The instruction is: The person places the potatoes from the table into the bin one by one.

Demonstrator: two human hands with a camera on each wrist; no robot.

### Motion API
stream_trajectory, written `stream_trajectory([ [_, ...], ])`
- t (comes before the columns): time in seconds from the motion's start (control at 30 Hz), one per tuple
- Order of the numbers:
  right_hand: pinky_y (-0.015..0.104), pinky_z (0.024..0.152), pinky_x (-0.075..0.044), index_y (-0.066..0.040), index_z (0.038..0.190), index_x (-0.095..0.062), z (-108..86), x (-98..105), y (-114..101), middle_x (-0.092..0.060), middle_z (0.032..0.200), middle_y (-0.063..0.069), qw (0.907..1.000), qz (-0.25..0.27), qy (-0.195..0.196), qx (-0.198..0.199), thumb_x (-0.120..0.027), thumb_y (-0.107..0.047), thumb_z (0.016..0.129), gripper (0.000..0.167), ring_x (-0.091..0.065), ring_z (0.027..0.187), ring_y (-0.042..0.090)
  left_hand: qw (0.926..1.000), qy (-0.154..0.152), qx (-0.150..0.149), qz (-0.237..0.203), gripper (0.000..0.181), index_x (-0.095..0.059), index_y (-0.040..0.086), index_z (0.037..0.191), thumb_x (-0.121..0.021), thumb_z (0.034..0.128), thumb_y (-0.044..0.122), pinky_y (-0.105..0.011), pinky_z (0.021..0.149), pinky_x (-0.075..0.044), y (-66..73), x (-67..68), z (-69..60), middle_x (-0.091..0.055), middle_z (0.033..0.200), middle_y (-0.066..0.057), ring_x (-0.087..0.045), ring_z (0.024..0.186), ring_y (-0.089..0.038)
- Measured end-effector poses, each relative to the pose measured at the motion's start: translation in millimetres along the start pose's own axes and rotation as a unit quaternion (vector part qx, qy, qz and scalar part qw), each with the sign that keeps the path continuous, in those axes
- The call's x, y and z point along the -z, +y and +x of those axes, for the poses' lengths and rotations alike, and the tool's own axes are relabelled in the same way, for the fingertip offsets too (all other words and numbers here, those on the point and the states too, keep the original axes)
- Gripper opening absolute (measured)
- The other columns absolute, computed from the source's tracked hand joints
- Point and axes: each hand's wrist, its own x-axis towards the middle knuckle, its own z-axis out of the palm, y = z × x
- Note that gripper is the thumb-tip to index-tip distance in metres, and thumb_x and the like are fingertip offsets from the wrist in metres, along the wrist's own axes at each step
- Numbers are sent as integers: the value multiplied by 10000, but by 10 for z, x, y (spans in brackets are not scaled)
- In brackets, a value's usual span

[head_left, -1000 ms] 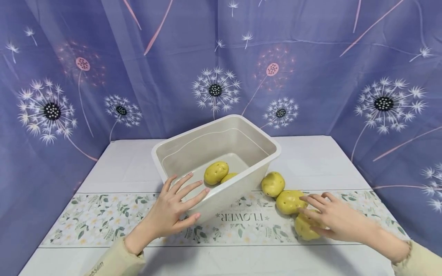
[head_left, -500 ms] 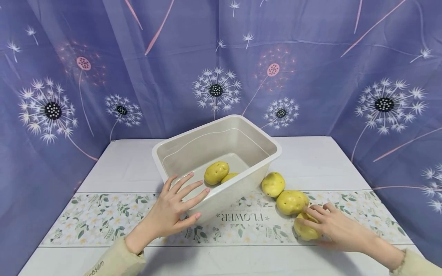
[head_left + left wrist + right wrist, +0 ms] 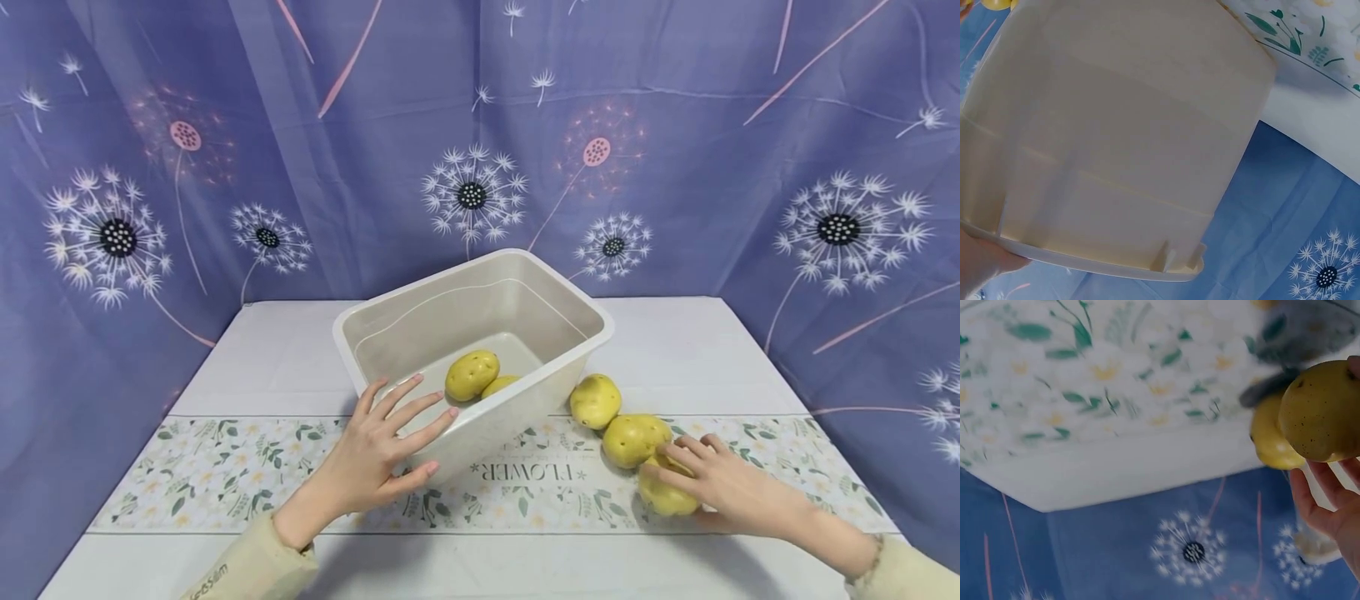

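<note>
A beige plastic tub (image 3: 528,412) stands angled on the table. My left hand (image 3: 371,454) lies over its near-left rim with straight, spread fingers; only part of that hand shows in the left wrist view. Inside the tub are a yellow potato (image 3: 472,375) and a second potato (image 3: 501,384), half hidden by the near wall. My right hand (image 3: 731,492) holds the nearest potato (image 3: 666,493) of a row of three to the right of the tub. In the right wrist view that potato (image 3: 1321,415) sits between fingers and thumb.
A middle potato (image 3: 634,439) lies against the held one, and a far potato (image 3: 596,402) is beside the tub's right side. A floral runner (image 3: 225,475) crosses the white tabletop (image 3: 675,350). Purple dandelion curtains (image 3: 375,167) enclose the back and sides.
My right hand has come down and closed its fingers round the nearest potato. The left hand and the tub have stayed in place.
</note>
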Motion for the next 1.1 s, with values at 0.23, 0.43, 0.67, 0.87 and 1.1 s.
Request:
stream_trajectory([
  [0.23, 393, 661, -410, -139, 1202, -504, 213, 224, 174, -548, 1047, 93, 9993, -268, 236, 143, -780, -328, 368, 899, -487, 885, 236, 10000, -92, 37, 10, 481, -550, 218, 1218, -275, 919, 477, -571, 930, -279, -2, 7, -1, -561, 1200, -58, -436, 1186, -341],
  [0.43, 374, 650, -392, -133, 1210, -506, 491, 475, 377, -543, 1043, 107, 9974, -504, 447, 248, -763, -311, 404, 865, -486, 874, 244, 9999, -114, 53, 17, 489, -550, 214, 1221, -269, 919, 477, -573, 937, -273, 5, 14, -1, -562, 1203, -63, -423, 1206, -335],
  [0.67, 396, 683, -390, -120, 1241, -488, 788, 710, 582, -533, 1079, 129, 9963, -556, 570, 324, -744, -292, 472, 828, -490, 907, 271, 9999, -117, 28, -11, 487, -550, 209, 1222, -273, 920, 471, -569, 947, -262, 15, 16, 12, -561, 1202, -69, -435, 1189, -346],
  [0.87, 412, 671, -403, -125, 1240, -489, 1057, 856, 772, -525, 1087, 153, 9950, -631, 712, 318, -713, -267, 519, 768, -492, 919, 298, 10000, -62, -5, -53, 452, -548, 205, 1224, -349, 901, 451, -571, 932, -271, 2, 16, 15, -561, 1198, -72, -429, 1196, -341],
  [1.1, 412, 665, -386, -148, 1270, -463, 1417, 931, 991, -509, 1136, 154, 9949, -655, 730, 248, -742, -243, 550, 778, -480, 939, 301, 9998, -162, 68, -31, 475, -547, 211, 1224, -296, 916, 472, -572, 936, -272, 2, 21, 2, -558, 1205, -63, -411, 1218, -327],
])
